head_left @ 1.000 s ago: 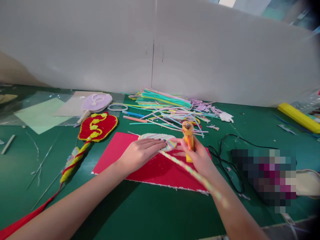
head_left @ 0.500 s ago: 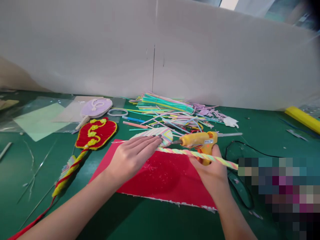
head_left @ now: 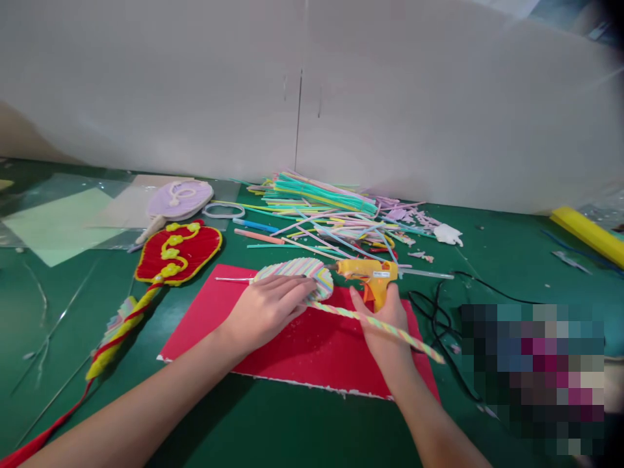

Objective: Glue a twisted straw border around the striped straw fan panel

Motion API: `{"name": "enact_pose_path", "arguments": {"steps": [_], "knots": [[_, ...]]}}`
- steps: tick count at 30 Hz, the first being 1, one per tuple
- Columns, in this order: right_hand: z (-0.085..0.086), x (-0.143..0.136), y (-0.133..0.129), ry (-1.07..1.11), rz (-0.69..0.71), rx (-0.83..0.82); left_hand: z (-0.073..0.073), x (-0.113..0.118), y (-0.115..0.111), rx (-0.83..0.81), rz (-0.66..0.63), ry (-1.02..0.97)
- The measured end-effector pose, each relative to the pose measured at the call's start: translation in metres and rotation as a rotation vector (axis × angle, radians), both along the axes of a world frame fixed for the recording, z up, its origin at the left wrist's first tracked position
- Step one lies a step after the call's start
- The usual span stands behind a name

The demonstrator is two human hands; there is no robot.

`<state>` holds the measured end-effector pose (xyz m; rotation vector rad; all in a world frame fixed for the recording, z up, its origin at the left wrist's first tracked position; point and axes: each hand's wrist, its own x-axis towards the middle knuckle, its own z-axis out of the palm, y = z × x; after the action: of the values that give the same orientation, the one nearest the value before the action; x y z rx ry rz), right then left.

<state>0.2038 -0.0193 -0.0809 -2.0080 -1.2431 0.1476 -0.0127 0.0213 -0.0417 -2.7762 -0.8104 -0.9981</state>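
Observation:
My left hand (head_left: 273,309) lies over a striped pastel pipe-cleaner fan (head_left: 297,268), its fingers closed on the lower edge. From under these fingers a twisted pastel stick (head_left: 361,317) slants down to the right; its join with the fan is hidden. A thin clear rod (head_left: 233,279) shows at the fan's left side. My right hand (head_left: 390,325) grips the handle of a yellow hot glue gun (head_left: 368,272), whose nozzle points left at the fan's right edge. The twisted stick passes in front of my right hand. A red board (head_left: 312,354) lies beneath both hands.
Several loose pipe cleaners (head_left: 324,201) are heaped at the back. To the left are a red and yellow fan (head_left: 178,250), a lilac fan (head_left: 180,200) and a pale green sheet (head_left: 58,224). A black cord (head_left: 436,318) curls at right, near a yellow block (head_left: 589,237).
My right hand and the glue gun have moved left, closer to the fan. The twisted stick's free end has swung downward, and more of the fan shows. The view has shifted slightly.

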Motion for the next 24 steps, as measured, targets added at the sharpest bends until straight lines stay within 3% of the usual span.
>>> {"name": "enact_pose_path", "arguments": {"steps": [7,14,24], "knots": [[-0.002,0.002,0.017,0.151,-0.043,0.014,0.002,-0.004,-0.001,0.082,0.039,-0.005],[0.012,0.000,0.027,0.201,0.217,-0.012,0.004,-0.001,-0.004,0.071,0.051,0.052],[0.011,0.002,0.028,0.254,0.239,-0.003,0.000,0.000,0.001,0.120,0.078,0.181]]}}
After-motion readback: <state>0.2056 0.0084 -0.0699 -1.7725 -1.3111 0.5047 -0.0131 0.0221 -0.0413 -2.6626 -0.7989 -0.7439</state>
